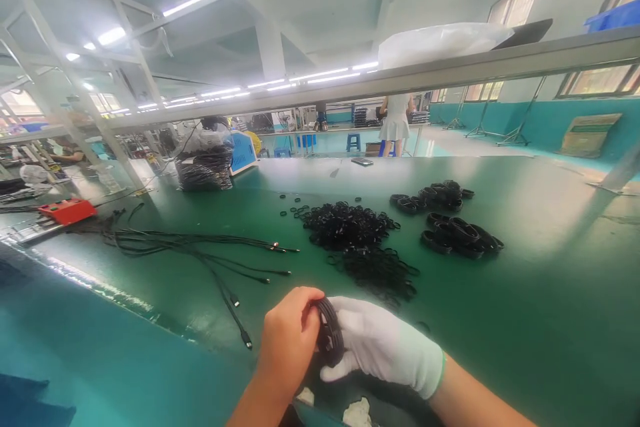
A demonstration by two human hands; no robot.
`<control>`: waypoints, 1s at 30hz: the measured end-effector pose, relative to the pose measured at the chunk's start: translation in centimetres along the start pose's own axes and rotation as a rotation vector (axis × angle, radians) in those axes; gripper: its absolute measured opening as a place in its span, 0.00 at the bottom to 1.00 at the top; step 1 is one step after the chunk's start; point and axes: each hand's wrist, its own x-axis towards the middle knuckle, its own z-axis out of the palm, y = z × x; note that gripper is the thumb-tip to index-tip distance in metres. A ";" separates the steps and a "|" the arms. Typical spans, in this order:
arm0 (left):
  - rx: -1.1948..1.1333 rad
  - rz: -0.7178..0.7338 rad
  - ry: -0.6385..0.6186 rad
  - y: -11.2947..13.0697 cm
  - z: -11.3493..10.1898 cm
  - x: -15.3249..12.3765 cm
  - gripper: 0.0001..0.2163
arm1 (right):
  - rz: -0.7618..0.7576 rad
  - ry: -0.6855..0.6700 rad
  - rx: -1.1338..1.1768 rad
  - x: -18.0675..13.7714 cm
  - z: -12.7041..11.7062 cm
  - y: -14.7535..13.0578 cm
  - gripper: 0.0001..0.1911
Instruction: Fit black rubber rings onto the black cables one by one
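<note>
One black cable coil (331, 332) is gripped by bare left hand (290, 325) and gloved right hand (383, 343). Lettering on the red box (69, 211) cannot be made out.

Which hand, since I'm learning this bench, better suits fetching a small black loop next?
Probably the right hand: the nearest pile of small loops lies just beyond it. The left hand sits nearer the loose cables. Both hold the black coil, so the left would need to keep it.

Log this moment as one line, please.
left hand: bare, holding black cable coil | right hand: white-gloved, holding same coil | on table: small black bands, loose cables
</note>
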 end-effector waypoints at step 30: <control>0.016 0.073 -0.076 -1.4 0.6 0.7 0.18 | 0.063 0.141 -0.135 0.3 0.7 0.1 0.26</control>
